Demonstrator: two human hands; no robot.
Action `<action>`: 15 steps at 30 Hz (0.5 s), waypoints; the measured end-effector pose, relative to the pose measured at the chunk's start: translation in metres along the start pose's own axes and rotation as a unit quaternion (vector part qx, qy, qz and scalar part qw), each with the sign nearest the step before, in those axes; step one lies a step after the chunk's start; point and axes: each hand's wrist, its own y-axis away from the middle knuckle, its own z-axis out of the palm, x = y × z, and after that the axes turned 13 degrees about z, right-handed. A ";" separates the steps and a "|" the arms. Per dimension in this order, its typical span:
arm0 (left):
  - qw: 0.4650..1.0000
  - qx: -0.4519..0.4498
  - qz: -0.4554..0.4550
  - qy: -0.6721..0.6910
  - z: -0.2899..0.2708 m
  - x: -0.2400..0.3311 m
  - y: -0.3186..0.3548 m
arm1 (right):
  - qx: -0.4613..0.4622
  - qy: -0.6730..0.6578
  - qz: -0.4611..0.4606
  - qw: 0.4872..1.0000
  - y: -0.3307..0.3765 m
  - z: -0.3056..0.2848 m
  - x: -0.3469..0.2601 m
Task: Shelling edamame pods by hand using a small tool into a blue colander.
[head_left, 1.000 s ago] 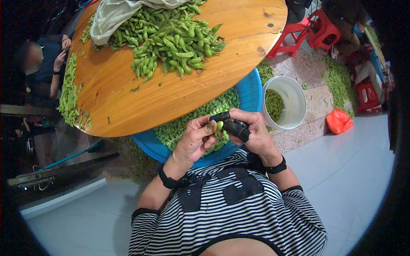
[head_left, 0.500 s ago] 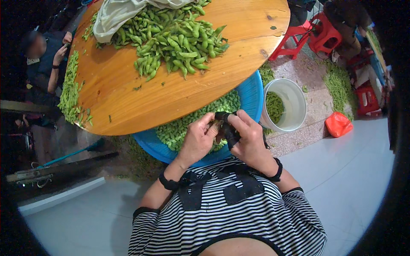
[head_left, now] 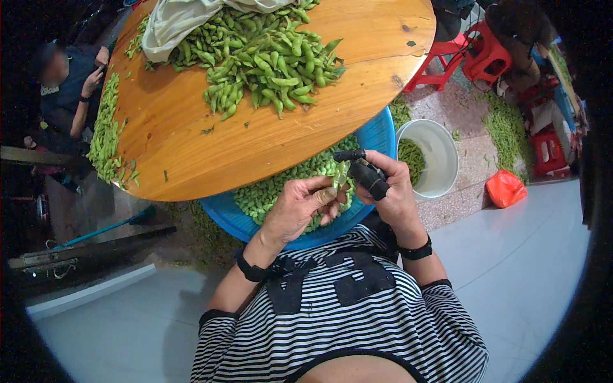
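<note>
My left hand point(head_left: 300, 207) is over the blue basin, pinching a pale green edamame pod point(head_left: 340, 176) between thumb and fingers. The pod looks split. My right hand point(head_left: 391, 185) has black coverings on its thumb and forefinger, which close on the pod's upper end from the right. Its other fingers are partly hidden. Below both hands the blue basin point(head_left: 382, 137) holds many shelled green beans point(head_left: 255, 199), partly covered by the table's edge.
On the wooden table point(head_left: 255, 150) lie a heap of edamame pods point(head_left: 281, 67) and a white cloth sack point(head_left: 167, 32). A pale bucket point(head_left: 444, 169) with empty-looking pods stands right of the basin. Beyond are a red bag point(head_left: 506, 188) and red stools point(head_left: 486, 54). A person point(head_left: 67, 96) sits left.
My right hand has moved slightly right and turned, its covered forefinger and thumb now apart around the pod. The pod, hidden before, now shows between my hands.
</note>
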 end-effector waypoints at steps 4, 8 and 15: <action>0.999 0.032 -0.001 -0.042 -0.007 0.000 0.000 | -0.052 -0.126 0.072 0.988 0.002 0.001 -0.004; 0.997 0.057 -0.007 -0.043 -0.009 -0.001 -0.001 | -0.074 -0.011 0.088 0.993 0.011 -0.001 0.000; 0.992 0.085 0.027 -0.091 0.001 -0.001 -0.001 | -0.034 0.124 0.001 0.992 0.014 0.005 -0.002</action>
